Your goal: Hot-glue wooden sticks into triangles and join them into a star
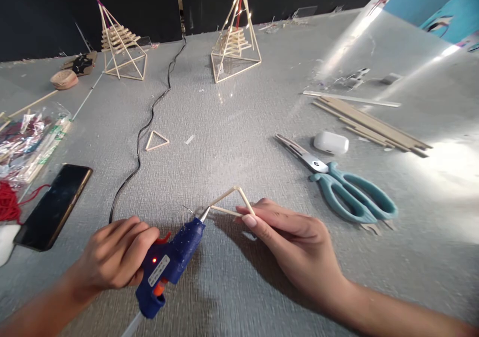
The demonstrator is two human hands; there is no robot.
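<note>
Over the grey textured bench, the right hand pinches and the left hand wraps a blue plastic glue gun. Between them, the pale wooden-stick triangle is gripped at one corner, probably keeping skin clear of the silvery nozzle at another.

A phone lies beside red yarn at the left, with a plastic bag and a tan roll farther back, while at the right scissors lie near a white case.
</note>
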